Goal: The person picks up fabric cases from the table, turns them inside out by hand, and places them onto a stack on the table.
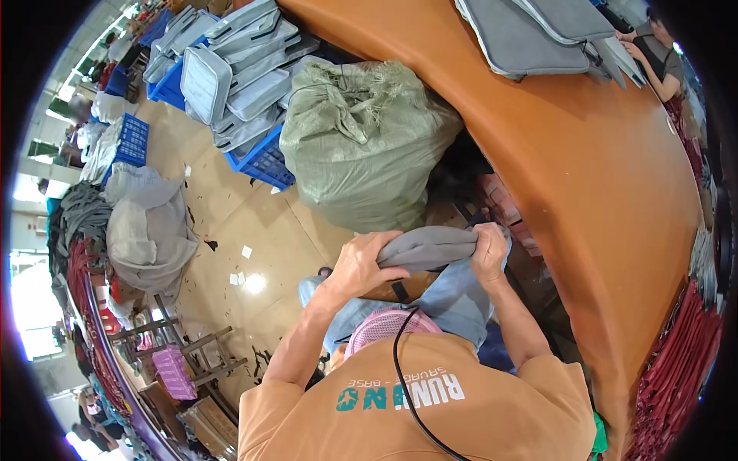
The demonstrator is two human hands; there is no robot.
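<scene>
**Both hands gripping one grey piece over the lap**

Beside us the long orange table (584, 177) is curving away to the right, and the tan floor (254, 230) is spreading out to the left, littered with scraps. We are sitting with a single folded grey piece (430, 247) held between our two hands, just above our knees. Its long axis is running sideways, from one hand to the other, so neither hand is nearer: each is holding an end. Our left hand (360, 265) is curling its fingers over the left end, thumb underneath. Our right hand (490, 252) is pinching the right end, closed tight on the cloth.

Ahead of us one stuffed green sack (361, 138) is standing on the floor. Behind it, blue crates (265, 161) are carrying stacked grey cases (246, 61); we cannot count these exactly. More grey cases (538, 31) are lying on the table's far end, where another person's hands (629, 42) are working.
</scene>
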